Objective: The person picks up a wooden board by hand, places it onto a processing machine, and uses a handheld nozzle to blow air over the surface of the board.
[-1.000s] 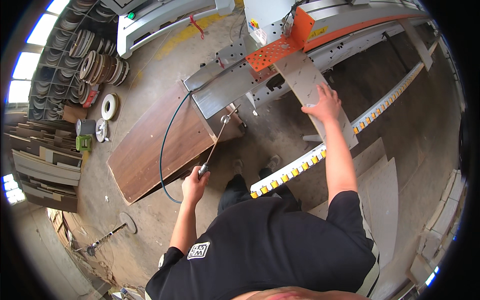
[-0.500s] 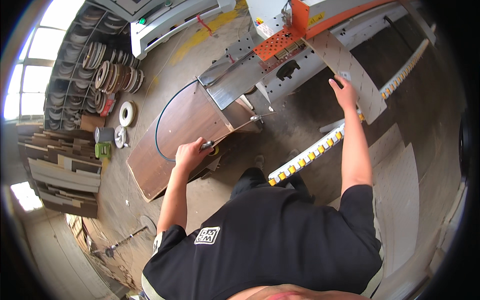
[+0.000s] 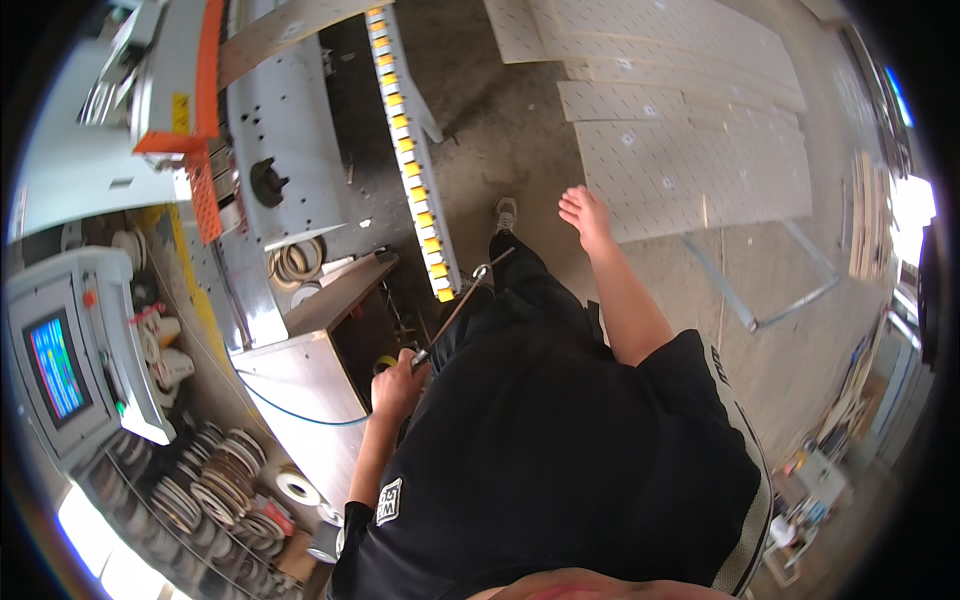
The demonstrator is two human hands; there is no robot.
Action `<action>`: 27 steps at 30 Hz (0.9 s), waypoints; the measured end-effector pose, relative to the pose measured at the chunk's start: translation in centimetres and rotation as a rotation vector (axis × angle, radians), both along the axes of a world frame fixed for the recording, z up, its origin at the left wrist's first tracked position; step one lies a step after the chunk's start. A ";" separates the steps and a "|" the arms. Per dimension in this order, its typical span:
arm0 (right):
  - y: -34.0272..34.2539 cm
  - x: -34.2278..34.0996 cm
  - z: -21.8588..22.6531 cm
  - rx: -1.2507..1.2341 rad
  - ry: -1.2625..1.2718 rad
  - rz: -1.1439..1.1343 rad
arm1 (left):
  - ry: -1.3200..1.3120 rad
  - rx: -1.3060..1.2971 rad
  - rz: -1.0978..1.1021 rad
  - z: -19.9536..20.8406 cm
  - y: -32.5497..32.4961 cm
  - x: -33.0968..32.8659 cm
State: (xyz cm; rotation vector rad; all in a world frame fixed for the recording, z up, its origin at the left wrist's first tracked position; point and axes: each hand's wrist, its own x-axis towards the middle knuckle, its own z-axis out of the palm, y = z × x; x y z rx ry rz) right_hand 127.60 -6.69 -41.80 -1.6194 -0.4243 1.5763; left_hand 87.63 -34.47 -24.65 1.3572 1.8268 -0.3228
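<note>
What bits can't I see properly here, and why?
All in the head view:
Rod tool: most of its handle is covered by the left hand.
Long board: cut off by the top edge.
Control screen: its writing is too small and blurry to read.
Open cabinet: much of its inside is lost in dark shadow.

Left fingers curled, right fingers loosely extended

The roller rail looks smooth and metallic, its rollers plastic; left of it, a glossy metal plate; right, matt boards; by its lower end, a metal rod; below, a matt cloth shirt.
</note>
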 end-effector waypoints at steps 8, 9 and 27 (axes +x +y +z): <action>-9.8 9.3 -8.9 -0.339 0.168 -0.152 | -0.051 -0.357 -0.128 -2.3 2.9 5.8; -9.8 9.2 -10.5 -0.364 0.161 -0.229 | -0.073 -0.342 -0.148 -3.7 1.7 5.7; 9.0 12.0 -30.4 -0.028 0.750 -1.579 | 0.063 -0.403 0.250 -5.6 4.6 15.6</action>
